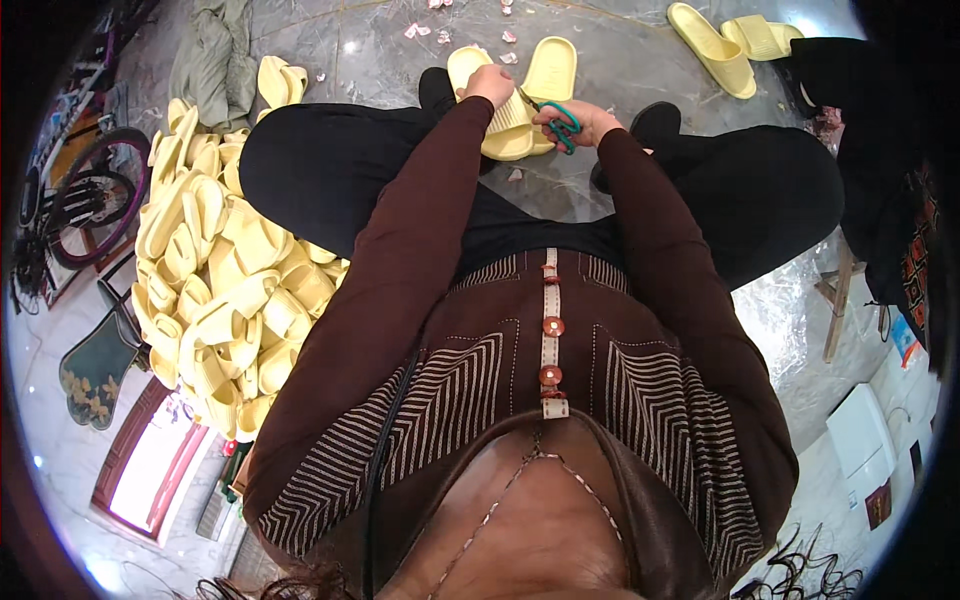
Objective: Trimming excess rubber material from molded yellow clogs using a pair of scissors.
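Note:
My left hand grips the top edge of a pale yellow foam slipper held sole-up in front of my knees. My right hand holds green-handled scissors against the slipper's right side. A second yellow slipper lies on the floor just beyond the held one. My dark brown sleeves reach forward over black trousers.
A large heap of yellow slippers sits at my left on the marble floor. Two more slippers lie at the far right. Small pink scraps are scattered ahead. A bicycle wheel stands far left, a wooden stool right.

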`<move>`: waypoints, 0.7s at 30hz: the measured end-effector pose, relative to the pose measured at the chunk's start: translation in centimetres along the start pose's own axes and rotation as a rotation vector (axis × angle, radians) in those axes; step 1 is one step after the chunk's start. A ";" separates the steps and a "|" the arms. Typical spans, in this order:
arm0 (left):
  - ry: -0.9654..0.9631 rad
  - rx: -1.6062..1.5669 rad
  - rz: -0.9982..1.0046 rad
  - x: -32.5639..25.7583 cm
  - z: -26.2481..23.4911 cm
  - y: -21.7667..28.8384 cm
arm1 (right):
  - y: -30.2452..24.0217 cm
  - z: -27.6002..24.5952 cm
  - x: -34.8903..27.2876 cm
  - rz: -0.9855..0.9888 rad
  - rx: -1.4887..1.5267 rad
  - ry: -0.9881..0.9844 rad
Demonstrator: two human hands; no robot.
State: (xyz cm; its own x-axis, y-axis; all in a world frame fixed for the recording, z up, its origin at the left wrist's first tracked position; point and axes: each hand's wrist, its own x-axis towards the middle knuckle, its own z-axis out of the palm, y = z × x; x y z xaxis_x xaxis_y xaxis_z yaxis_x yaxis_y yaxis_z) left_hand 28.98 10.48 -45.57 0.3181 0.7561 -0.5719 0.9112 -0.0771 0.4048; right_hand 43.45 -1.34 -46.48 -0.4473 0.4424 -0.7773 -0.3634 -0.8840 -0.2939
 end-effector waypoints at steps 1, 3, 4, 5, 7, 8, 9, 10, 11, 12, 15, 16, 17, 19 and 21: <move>-0.006 0.000 -0.002 0.0 -0.1 -0.1 | -0.2 0.2 0.1 -0.002 -0.002 -0.005; -0.013 -0.003 -0.003 0.1 -0.4 -0.4 | -0.5 0.6 0.3 -0.018 -0.002 0.018; -0.023 -0.009 -0.001 0.1 -0.4 -0.6 | -0.6 0.8 0.3 -0.026 -0.002 0.031; -0.034 -0.014 0.000 0.1 -0.5 -0.8 | -0.7 1.0 0.4 -0.027 -0.003 0.027; -0.038 -0.016 0.003 0.1 -0.5 -0.5 | -0.8 0.8 0.5 -0.097 -0.016 0.069; -0.042 -0.020 0.004 0.1 -0.5 -0.4 | -0.8 0.7 0.6 -0.132 -0.022 0.090; -0.046 -0.024 0.006 0.1 -0.5 -0.3 | -0.8 0.6 0.6 -0.132 -0.021 0.092; -0.047 -0.024 0.008 0.1 -0.4 -0.2 | -0.8 0.5 0.7 -0.159 -0.041 0.126; -0.049 -0.024 0.003 0.1 -0.4 -0.3 | -0.9 0.6 0.9 -0.185 -0.065 0.158; -0.051 -0.024 -0.001 0.0 -0.6 -0.2 | -1.0 0.6 0.9 -0.211 -0.088 0.190; -0.035 -0.055 0.000 0.9 -0.6 -0.3 | -2.0 -0.2 0.4 -0.256 -0.016 0.280; -0.008 -0.085 -0.009 1.4 -0.9 -0.8 | -2.7 0.2 0.3 -0.278 0.012 0.313; 0.020 -0.115 -0.017 1.8 -1.3 -1.4 | -3.2 0.6 0.0 -0.282 0.000 0.305; 0.104 -0.300 0.002 2.2 -1.9 -0.9 | -3.6 1.2 -1.9 -0.351 0.104 0.364; 0.289 -0.664 0.037 2.8 -3.0 -0.3 | -4.3 2.3 -3.4 -0.395 0.135 0.392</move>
State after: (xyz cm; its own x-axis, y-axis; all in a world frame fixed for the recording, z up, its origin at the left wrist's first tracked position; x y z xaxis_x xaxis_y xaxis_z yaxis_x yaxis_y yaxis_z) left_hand 28.84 14.50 -45.14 0.1797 0.9095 -0.3749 0.5202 0.2356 0.8209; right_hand 44.63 1.29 -41.32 0.0706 0.6234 -0.7787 -0.5544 -0.6244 -0.5502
